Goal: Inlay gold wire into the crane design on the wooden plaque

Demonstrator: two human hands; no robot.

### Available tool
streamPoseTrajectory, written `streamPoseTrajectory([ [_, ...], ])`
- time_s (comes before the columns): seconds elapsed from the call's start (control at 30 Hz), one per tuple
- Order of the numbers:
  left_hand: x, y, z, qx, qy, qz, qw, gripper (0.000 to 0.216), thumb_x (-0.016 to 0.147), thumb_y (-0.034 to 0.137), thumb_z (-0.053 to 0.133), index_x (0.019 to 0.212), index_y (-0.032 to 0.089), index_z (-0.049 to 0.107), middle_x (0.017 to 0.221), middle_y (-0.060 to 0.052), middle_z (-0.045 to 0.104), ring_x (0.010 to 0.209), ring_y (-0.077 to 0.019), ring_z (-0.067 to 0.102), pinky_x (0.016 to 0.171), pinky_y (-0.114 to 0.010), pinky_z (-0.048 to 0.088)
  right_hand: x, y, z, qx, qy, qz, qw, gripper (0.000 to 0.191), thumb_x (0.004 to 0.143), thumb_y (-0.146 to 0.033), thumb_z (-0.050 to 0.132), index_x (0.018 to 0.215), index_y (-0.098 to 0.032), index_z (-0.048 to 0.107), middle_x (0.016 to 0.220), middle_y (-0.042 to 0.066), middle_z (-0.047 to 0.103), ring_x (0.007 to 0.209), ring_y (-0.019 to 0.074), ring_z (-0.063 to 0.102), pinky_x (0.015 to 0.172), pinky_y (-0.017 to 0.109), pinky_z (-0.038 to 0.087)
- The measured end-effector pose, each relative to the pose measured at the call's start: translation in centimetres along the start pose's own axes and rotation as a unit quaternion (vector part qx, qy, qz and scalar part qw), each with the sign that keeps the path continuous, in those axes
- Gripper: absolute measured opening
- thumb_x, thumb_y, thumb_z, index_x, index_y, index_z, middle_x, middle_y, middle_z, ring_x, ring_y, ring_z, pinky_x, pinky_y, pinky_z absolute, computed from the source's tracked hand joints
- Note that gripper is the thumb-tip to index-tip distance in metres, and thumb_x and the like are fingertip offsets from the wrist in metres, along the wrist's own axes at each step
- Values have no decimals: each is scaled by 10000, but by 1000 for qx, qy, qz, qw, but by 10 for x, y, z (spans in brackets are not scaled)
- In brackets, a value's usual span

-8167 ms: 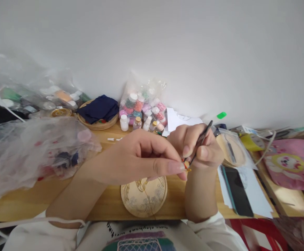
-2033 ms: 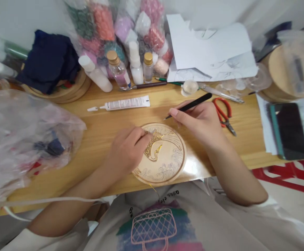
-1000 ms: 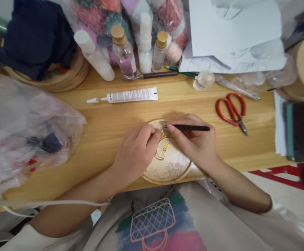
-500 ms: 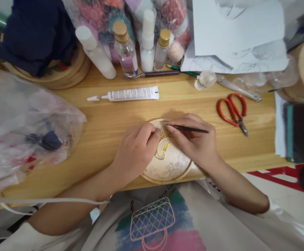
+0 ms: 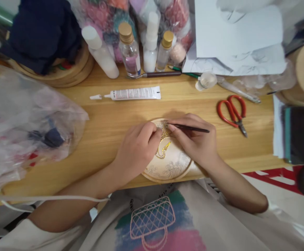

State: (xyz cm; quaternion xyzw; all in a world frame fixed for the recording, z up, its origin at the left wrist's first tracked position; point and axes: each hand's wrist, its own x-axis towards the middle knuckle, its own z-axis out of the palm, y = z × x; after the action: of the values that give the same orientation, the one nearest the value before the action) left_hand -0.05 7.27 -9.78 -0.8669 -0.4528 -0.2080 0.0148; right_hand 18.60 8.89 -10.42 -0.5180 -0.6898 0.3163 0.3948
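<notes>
A round wooden-rimmed hoop (image 5: 164, 181) with pale fabric lies flat at the table's front edge. Dark printed wave lines and a gold outline (image 5: 164, 150) show on its face, with gold scale-like rows near the top. My left hand (image 5: 138, 148) rests over the hoop's left side, thumb and forefinger pinched together near the top; what they pinch is hidden. From the other side my right hand (image 5: 199, 139) grips a thin dark tool (image 5: 191, 128), its tip touching down or hovering at the gold rows. Whether it is tweezers or a stick I cannot tell.
Behind the hoop lies a white glue tube (image 5: 136, 93). Red-handled pliers (image 5: 232, 111) are to the right, a phone (image 5: 299, 134) beyond. Several bottles (image 5: 129, 57) and paper sheets (image 5: 238, 35) line the back. A plastic bag (image 5: 31, 122) covers the left.
The view has shifted slightly, so the things at the back left appear a little further right. Both hands and the dark tool keep nearly the same place on the hoop.
</notes>
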Motion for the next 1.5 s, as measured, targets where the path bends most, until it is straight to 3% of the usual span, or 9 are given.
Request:
streamPoseTrajectory([
  [0.43, -1, 1, 1, -10, 12, -13, 1000, 332, 1046, 133, 406, 849, 138, 673, 764, -24, 644, 722, -162, 584, 689, -288, 442, 5, 0, -6, 0, -39, -23, 999, 104, 870, -151, 736, 939, -212, 785, 843, 20, 764, 747, 142, 670, 690, 276, 529],
  [0.63, -2, 0, 1, -64, -15, -43, 997, 273, 1037, 149, 444, 872, 150, 661, 796, -33, 641, 759, -174, 583, 708, -304, 429, 7, 1, -8, -1, -52, -9, 999, 93, 876, -189, 732, 925, -248, 785, 830, 11, 759, 758, 166, 686, 705, 309, 557],
  [0.83, -2, -2, 0, -10, -18, -27, 999, 308, 1055, 177, 419, 872, 158, 667, 788, -20, 634, 738, -162, 579, 697, -293, 443, 7, 1, -8, 11, -50, 0, 999, 87, 876, -188, 738, 930, -237, 786, 840, 12, 757, 772, 160, 691, 723, 303, 560],
  [1.5, -4, -2, 0, -52, -24, -24, 998, 373, 1066, 203, 363, 940, 140, 708, 846, -60, 655, 755, -171, 582, 691, -298, 482, 7, 0, -9, 27, -48, 15, 998, 92, 878, -187, 741, 942, -228, 792, 877, 13, 777, 808, 158, 713, 762, 304, 579],
])
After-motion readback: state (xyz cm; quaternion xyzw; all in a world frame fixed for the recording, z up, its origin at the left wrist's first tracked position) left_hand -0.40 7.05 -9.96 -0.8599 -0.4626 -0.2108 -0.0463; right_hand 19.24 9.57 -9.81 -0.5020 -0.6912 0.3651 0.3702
